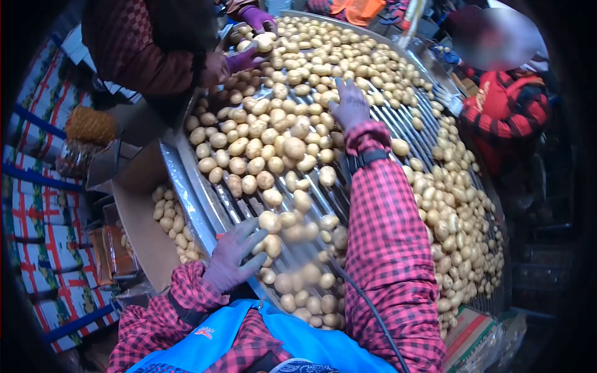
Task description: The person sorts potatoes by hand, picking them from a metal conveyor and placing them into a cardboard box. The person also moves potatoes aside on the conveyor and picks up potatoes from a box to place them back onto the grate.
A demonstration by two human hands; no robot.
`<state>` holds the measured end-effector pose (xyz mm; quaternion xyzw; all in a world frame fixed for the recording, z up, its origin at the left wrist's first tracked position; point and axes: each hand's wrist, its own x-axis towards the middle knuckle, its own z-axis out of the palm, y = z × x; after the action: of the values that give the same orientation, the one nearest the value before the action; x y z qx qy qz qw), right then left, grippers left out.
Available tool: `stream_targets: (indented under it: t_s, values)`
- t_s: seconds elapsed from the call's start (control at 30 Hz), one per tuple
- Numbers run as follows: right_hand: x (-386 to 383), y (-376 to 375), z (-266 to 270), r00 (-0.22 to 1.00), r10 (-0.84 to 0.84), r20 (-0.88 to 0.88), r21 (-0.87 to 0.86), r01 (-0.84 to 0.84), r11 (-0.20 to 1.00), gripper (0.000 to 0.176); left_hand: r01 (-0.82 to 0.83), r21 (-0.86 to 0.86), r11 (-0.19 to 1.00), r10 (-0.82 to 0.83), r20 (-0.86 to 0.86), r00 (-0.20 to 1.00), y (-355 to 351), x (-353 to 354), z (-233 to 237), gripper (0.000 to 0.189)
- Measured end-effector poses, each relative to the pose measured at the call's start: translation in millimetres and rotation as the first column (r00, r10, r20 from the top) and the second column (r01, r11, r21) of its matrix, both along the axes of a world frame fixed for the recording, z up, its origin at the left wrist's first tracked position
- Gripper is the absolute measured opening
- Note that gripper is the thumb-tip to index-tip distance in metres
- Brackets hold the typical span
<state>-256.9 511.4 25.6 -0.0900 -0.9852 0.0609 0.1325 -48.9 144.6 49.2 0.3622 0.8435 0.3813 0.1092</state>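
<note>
Gloved in greyish purple, my left hand (pixel 232 257) is low by the near left edge of the slatted sorting table (pixel 323 198). Its fingers are spread, with the tips right beside a few potatoes (pixel 270 222). My right hand (pixel 352 107), in the same kind of glove, reaches far across the table with fingers stretched out. It lies over bare metal bars at the edge of a heap of potatoes (pixel 295 148), holding none of them. Close to my body, some potatoes (pixel 310 273) look blurred. My right sleeve hides part of the table.
A cardboard box (pixel 140 222) with potatoes stands at the left below the metal rim (pixel 186 193). A co-worker's purple-gloved hands (pixel 245 58) handle potatoes at the far left. Another person (pixel 504 115) stands at the right. Stacked printed cartons (pixel 50 217) line the left side. A cable (pixel 373 308) crosses my right sleeve.
</note>
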Motion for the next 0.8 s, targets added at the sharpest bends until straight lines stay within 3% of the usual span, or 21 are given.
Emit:
stream_targets:
  t_s: [0.03,0.13,0.17,0.2,0.23,0.27,0.33,0.37,0.4,0.43,0.47,0.5,0.53,0.6,0.67,0.7,0.73,0.8]
  values:
    - [-20,-5,-10,0.998,-0.044,0.05,0.04,0.043,0.998,0.067,-0.005,0.014,1.0,0.005,-0.002,1.0,-4,0,-1,0.05]
    - [-39,-5,-39,0.972,0.001,0.233,0.135,-0.033,0.99,0.061,-0.032,0.036,0.999,0.031,0.02,0.999,-20,2,-3,0.051]
    - [-39,-5,-42,0.976,-0.014,0.219,0.163,-0.022,0.986,0.057,-0.147,0.091,0.985,0.111,0.323,0.94,-23,3,-2,0.05]
    - [-40,-4,-41,0.978,-0.027,0.205,0.198,-0.015,0.98,0.054,-0.274,0.114,0.955,0.154,0.601,0.785,-23,5,-2,0.05]
    - [-38,-1,-41,0.997,0.022,0.077,0.123,-0.032,0.992,0.048,-0.303,0.082,0.949,0.132,0.772,0.622,-19,-4,-4,0.052]
    - [-28,2,-41,0.997,0.07,-0.021,-0.019,-0.07,0.997,0.049,-0.538,0.285,0.793,-0.125,0.941,0.314,-10,-6,2,0.053]
    - [23,-14,1,0.968,0.216,-0.128,-0.314,-0.246,0.917,0.057,-0.72,0.404,0.564,-0.535,0.843,0.054,-5,-9,-22,0.054]
    - [56,-31,27,0.957,0.29,0.012,-0.53,-0.24,0.813,0.064,-0.734,0.402,0.547,-0.55,0.834,0.047,4,-11,-39,0.054]
    - [91,-47,48,0.899,0.423,0.112,-0.581,-0.286,0.762,0.069,-0.511,0.562,0.651,-0.441,0.827,0.348,18,-15,-57,0.053]
    - [123,-71,75,0.83,0.518,0.208,-0.518,-0.356,0.778,0.074,-0.377,0.598,0.707,-0.396,0.776,0.491,26,-12,-65,0.053]
    - [141,-77,82,0.753,0.602,0.265,-0.642,-0.328,0.693,0.079,-0.248,0.606,0.756,-0.352,0.695,0.627,34,-11,-73,0.053]
    - [146,-83,83,0.756,0.613,0.232,-0.604,-0.382,0.7,0.079,-0.353,0.602,0.717,-0.376,0.759,0.53,41,-10,-74,0.052]
    - [147,-89,80,0.759,0.622,0.194,-0.565,-0.432,0.703,0.08,-0.498,0.544,0.676,-0.426,0.839,0.338,41,-5,-77,0.051]
    - [116,-96,43,0.853,0.506,0.131,-0.371,-0.431,0.822,0.076,-0.784,0.288,0.55,-0.524,0.85,-0.055,42,4,-83,0.049]
    - [72,-104,-10,0.856,0.422,0.299,-0.261,-0.353,0.899,0.065,-0.671,0.326,0.667,-0.444,0.896,-0.006,30,3,-70,0.044]
    - [54,-103,-31,0.89,0.397,0.223,-0.239,-0.345,0.908,0.056,-0.622,0.34,0.706,-0.408,0.912,0.036,28,0,-61,0.042]
    - [44,-101,-45,0.938,0.342,0.05,-0.38,-0.299,0.875,0.047,-0.571,0.35,0.743,-0.374,0.924,0.081,26,-2,-53,0.039]
    - [31,-101,-52,0.964,0.245,0.101,-0.519,-0.159,0.84,0.044,-0.806,0.083,0.586,-0.644,0.652,-0.4,17,-7,-66,0.037]
